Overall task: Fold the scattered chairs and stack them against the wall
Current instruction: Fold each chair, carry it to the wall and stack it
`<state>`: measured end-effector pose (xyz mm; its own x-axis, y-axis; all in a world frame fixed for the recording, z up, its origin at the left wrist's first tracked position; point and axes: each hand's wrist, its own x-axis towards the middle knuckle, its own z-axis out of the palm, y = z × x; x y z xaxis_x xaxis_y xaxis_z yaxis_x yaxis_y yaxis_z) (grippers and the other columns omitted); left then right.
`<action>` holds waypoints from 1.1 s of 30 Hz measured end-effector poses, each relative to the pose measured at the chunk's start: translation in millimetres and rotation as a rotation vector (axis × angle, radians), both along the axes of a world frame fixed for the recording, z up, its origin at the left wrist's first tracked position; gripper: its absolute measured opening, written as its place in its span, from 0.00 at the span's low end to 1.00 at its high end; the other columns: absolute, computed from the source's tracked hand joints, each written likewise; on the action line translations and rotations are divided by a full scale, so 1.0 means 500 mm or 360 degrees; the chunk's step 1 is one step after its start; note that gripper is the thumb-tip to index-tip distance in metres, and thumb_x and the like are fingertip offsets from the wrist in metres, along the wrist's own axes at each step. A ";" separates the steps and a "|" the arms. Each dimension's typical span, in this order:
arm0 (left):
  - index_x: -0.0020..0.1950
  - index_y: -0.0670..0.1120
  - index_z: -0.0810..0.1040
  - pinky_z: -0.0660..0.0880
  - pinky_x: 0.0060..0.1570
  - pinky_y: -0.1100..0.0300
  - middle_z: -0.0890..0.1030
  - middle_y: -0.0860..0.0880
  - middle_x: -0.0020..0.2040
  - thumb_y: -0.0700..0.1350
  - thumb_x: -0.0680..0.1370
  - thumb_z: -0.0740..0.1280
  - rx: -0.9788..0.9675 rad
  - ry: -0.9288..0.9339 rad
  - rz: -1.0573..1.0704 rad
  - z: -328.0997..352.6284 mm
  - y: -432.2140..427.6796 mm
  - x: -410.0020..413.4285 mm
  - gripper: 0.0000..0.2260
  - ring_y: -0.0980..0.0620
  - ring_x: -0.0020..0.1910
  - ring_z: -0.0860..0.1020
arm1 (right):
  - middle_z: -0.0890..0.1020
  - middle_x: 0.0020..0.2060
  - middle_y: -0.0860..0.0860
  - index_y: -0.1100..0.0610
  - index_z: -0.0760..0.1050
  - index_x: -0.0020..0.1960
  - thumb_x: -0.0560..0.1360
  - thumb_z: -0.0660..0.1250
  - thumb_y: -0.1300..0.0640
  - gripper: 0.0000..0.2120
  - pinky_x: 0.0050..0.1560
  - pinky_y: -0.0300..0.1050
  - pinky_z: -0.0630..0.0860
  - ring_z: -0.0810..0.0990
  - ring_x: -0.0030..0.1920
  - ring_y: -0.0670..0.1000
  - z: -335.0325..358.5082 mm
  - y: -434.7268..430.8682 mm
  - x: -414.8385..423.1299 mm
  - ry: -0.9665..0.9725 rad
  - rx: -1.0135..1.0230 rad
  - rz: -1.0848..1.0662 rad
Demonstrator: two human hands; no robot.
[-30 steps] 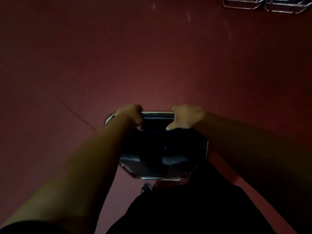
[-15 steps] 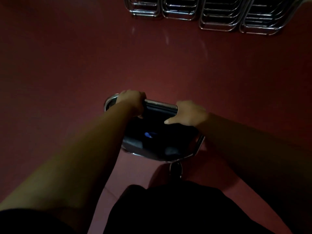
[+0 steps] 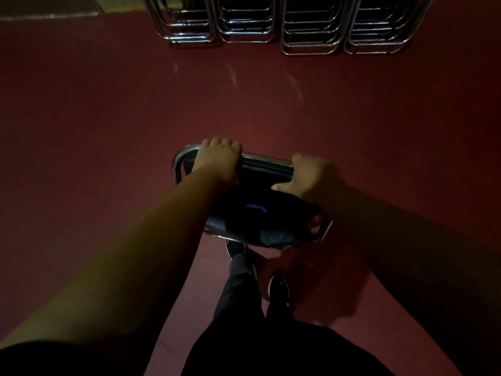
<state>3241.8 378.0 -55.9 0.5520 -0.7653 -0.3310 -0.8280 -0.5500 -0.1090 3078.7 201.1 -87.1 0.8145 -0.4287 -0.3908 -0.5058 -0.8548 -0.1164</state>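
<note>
The room is dark, so the folded chair (image 3: 260, 213) is hard to see. The left hand (image 3: 218, 161) and right hand (image 3: 311, 175) both grip its shiny top bar, above the red floor (image 3: 108, 118). Stacked chairs (image 3: 284, 25), cut off on top, stand far ahead.

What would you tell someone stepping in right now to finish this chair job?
Left hand: closed over the chair's top metal bar, near its left corner.
Right hand: closed on the same bar, at the right end.
The chair is held up off the red floor, in front of the person's legs; it looks folded, but the light is dim.
Done: four rows of folded chairs already stand ahead at the far edge of the floor.
Left: carry this chair over and set it against one of the rows. Whether more chairs remain is out of view.
</note>
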 end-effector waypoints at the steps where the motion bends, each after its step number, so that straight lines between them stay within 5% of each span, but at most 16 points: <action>1: 0.66 0.47 0.73 0.69 0.66 0.46 0.78 0.44 0.64 0.57 0.72 0.77 0.0007 0.0018 -0.0007 -0.005 -0.005 0.021 0.28 0.40 0.64 0.75 | 0.82 0.52 0.53 0.54 0.72 0.61 0.66 0.65 0.18 0.43 0.50 0.50 0.76 0.83 0.52 0.58 -0.007 0.002 0.016 -0.0020 -0.0025 -0.0019; 5: 0.66 0.48 0.74 0.68 0.66 0.46 0.78 0.44 0.64 0.55 0.70 0.77 -0.0001 0.0119 0.0025 -0.023 0.008 0.126 0.28 0.40 0.64 0.75 | 0.82 0.51 0.51 0.54 0.73 0.58 0.67 0.67 0.20 0.40 0.47 0.47 0.72 0.82 0.51 0.57 -0.024 0.029 0.107 -0.0079 -0.0053 0.0001; 9: 0.66 0.49 0.74 0.69 0.66 0.46 0.78 0.45 0.64 0.57 0.69 0.78 0.0001 0.0228 0.0122 -0.042 0.055 0.256 0.30 0.40 0.64 0.75 | 0.83 0.54 0.54 0.54 0.74 0.58 0.66 0.70 0.21 0.40 0.56 0.52 0.79 0.83 0.54 0.60 -0.016 0.060 0.238 -0.0087 0.0028 0.0027; 15: 0.68 0.49 0.74 0.68 0.66 0.46 0.78 0.45 0.67 0.60 0.68 0.81 0.0004 0.0339 0.0317 -0.056 0.097 0.403 0.33 0.40 0.67 0.75 | 0.83 0.49 0.54 0.53 0.72 0.52 0.63 0.73 0.22 0.37 0.48 0.51 0.76 0.82 0.48 0.60 0.005 0.053 0.432 -0.0041 -0.0047 0.0219; 27: 0.68 0.51 0.75 0.73 0.58 0.49 0.80 0.45 0.64 0.55 0.68 0.83 0.0146 0.0529 0.0721 -0.073 0.077 0.580 0.32 0.40 0.64 0.77 | 0.82 0.56 0.56 0.55 0.72 0.62 0.66 0.69 0.20 0.43 0.57 0.54 0.77 0.81 0.55 0.60 -0.010 0.016 0.688 0.0270 -0.0063 0.0516; 33: 0.70 0.50 0.73 0.74 0.61 0.46 0.80 0.45 0.65 0.57 0.65 0.85 0.0323 0.0577 0.0731 -0.093 -0.032 0.642 0.38 0.40 0.65 0.77 | 0.81 0.60 0.56 0.55 0.70 0.66 0.66 0.68 0.20 0.45 0.57 0.53 0.74 0.80 0.59 0.61 -0.060 -0.093 0.763 0.0408 0.0049 0.0520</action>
